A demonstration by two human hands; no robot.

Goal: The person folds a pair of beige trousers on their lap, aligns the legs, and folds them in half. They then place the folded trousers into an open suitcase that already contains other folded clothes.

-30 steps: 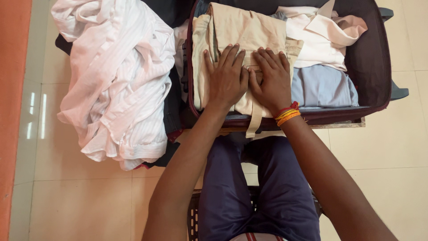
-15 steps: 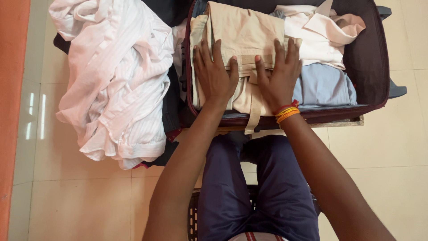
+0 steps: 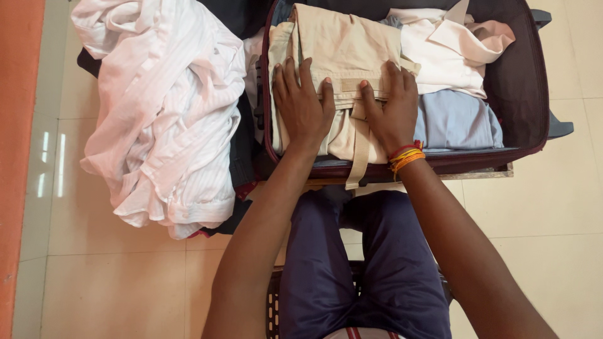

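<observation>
My left hand (image 3: 303,107) and my right hand (image 3: 391,110) lie flat, fingers spread, on a folded beige garment (image 3: 342,44) packed in the left part of an open dark maroon suitcase (image 3: 534,75). A beige strap (image 3: 360,160) of the garment hangs over the suitcase's near rim between my wrists. Red and orange threads circle my right wrist (image 3: 406,157). Neither hand grips anything; both press on the cloth.
A folded white shirt (image 3: 449,53) and a light blue garment (image 3: 455,119) fill the suitcase's right side. A heap of white striped clothes (image 3: 163,107) lies on dark fabric to the left. Cream tiled floor (image 3: 553,213) surrounds; an orange strip (image 3: 16,125) runs along the far left.
My hands were side by side at the garment's near middle; they slid apart and slightly up over it, then the right hand drew back in a little.
</observation>
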